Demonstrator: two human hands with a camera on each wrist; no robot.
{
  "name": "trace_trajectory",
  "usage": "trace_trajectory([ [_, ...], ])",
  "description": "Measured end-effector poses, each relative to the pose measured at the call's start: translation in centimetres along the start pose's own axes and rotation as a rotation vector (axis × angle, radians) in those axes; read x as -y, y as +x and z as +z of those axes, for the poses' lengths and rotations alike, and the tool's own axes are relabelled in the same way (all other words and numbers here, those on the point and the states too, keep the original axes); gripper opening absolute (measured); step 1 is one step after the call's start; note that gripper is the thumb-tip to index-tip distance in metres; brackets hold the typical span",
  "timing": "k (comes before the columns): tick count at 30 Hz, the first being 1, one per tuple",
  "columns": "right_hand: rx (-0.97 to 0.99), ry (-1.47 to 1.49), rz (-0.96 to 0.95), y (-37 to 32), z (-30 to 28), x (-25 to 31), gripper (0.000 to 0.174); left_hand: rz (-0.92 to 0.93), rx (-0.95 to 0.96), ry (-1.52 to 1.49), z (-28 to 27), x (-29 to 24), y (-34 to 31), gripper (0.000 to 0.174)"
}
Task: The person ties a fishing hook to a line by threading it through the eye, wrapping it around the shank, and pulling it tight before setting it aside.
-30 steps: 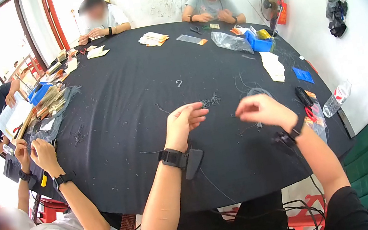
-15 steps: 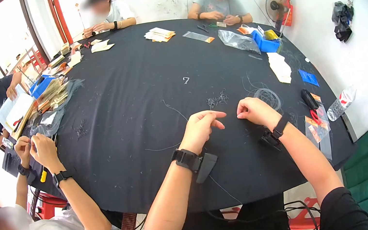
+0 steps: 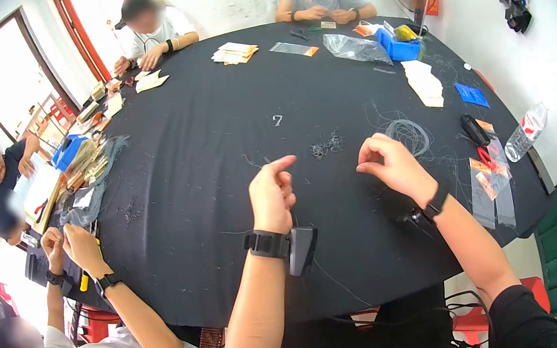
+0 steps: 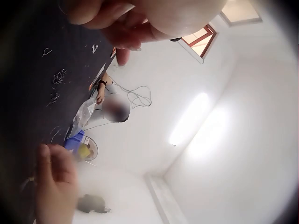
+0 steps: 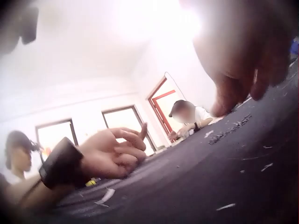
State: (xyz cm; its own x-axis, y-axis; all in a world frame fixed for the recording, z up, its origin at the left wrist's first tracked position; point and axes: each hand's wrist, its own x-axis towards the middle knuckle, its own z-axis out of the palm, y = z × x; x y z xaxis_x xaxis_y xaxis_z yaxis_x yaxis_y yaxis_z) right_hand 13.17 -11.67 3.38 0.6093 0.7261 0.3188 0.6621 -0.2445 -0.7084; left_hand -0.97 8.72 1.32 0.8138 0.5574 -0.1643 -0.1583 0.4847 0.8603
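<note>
My left hand (image 3: pixel 271 194) is over the near middle of the black-covered table, index finger extended and the others curled in. A thin grey line (image 3: pixel 251 160) runs out behind that hand, where its fingers hold it; the grip itself is hidden. To the right, my right hand (image 3: pixel 392 165) has thumb and index finger bent toward each other; whether a strand is between them I cannot tell. Beyond the hands lies a tangle of short grey line pieces (image 3: pixel 327 144). A loose coil of clear grey line (image 3: pixel 410 138) is just past the right hand.
At right are red-handled scissors (image 3: pixel 486 158), a black case (image 3: pixel 474 130) and a water bottle (image 3: pixel 526 132). A small white bent piece (image 3: pixel 277 120) lies mid-table. Paper stacks (image 3: pixel 235 52) and a blue box (image 3: pixel 399 47) stand farther back. Other people sit around the table; one works close at left.
My hands come close together half a second ago and are now apart again. The left hand has moved left and turned more upright, with its line trailing less visibly behind.
</note>
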Motion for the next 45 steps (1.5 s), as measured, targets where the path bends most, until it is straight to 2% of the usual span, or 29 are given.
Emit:
trace_trajectory([
  [1,-0.061,0.04,-0.094,-0.4,0.0,0.8,0.013,-0.037,0.028,0.029,0.3,0.2,-0.1,0.031],
  [3,-0.189,0.114,-0.273,-1.4,0.0,2.0,0.013,-0.154,0.22,0.243,1.3,0.4,-0.5,0.032],
  [4,-0.289,-0.092,-0.398,-1.9,-0.1,2.3,0.014,-0.19,0.305,0.271,1.8,0.7,-0.7,0.031],
  [7,-0.335,-0.281,-0.591,-2.5,-0.1,2.7,0.016,-0.262,0.454,0.263,3.4,1.8,-1.9,0.027],
  [11,-0.329,-0.218,-0.521,-2.4,0.0,1.7,0.016,-0.241,0.486,0.136,3.9,3.0,-2.4,0.026],
  [14,-0.299,-0.102,-0.442,-2.6,0.0,1.0,0.016,-0.179,0.487,0.221,4.1,3.3,-2.5,0.027],
  [24,-0.232,-0.154,-0.521,-2.8,-0.5,0.8,0.018,-0.05,0.458,0.354,4.1,3.7,-2.4,0.031],
  [26,-0.23,-0.155,-0.502,-2.7,-0.5,0.7,0.018,-0.086,0.47,0.342,4.0,3.5,-2.4,0.031],
  [29,-0.212,0.052,-0.39,-2.8,0.1,0.0,0.021,-0.092,0.462,0.365,4.2,3.5,-2.6,0.03],
  [38,-0.195,0.189,-0.225,-3.2,0.1,0.5,0.026,-0.029,0.414,0.454,5.1,3.2,-3.2,0.026],
  [45,-0.175,0.195,-0.264,-3.2,0.4,-0.1,0.025,0.031,0.363,0.48,5.2,3.5,-3.3,0.02],
])
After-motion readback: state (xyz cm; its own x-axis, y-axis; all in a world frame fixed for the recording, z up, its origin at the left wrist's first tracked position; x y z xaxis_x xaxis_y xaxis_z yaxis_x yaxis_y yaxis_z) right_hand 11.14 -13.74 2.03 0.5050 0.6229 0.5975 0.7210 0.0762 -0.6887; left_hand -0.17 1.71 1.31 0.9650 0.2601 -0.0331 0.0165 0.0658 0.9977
